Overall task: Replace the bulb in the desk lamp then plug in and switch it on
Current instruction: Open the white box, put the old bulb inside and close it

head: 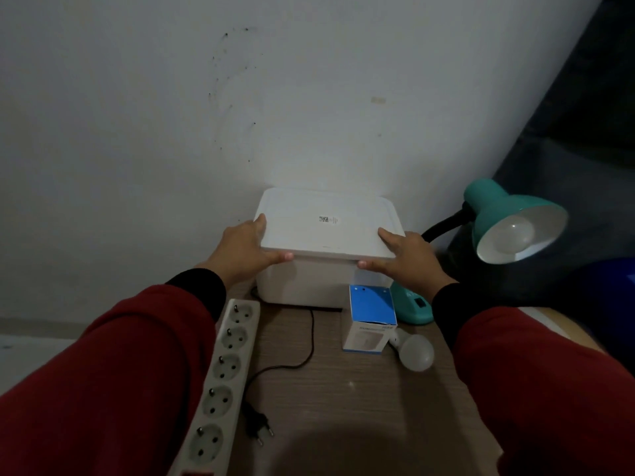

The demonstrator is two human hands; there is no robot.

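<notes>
Standing at the right edge of the surface [343,389], the teal desk lamp [508,221] has its shade turned toward the camera with a white bulb [513,237] seated inside, a black gooseneck curving down to its teal base [412,304], which sits partly hidden behind the right hand [409,259]. A loose white bulb [414,352] lies on its side just in front of that base, touching a blue and white bulb carton [371,319]. The lamp's black cord [302,348] trails across the wood to an unplugged two-pin plug [257,426], which lies just beside a grey power strip [223,379] running along the left edge. Both hands hold the lid [326,225] of a white storage box [309,286] set against the wall [240,97]: the left hand [247,249] grips the lid's left front corner, thumb under the rim, and the right hand grips the right front corner likewise. Open wood remains between cord and carton and nearer the camera. Red sleeves with black cuffs cover both forearms.
</notes>
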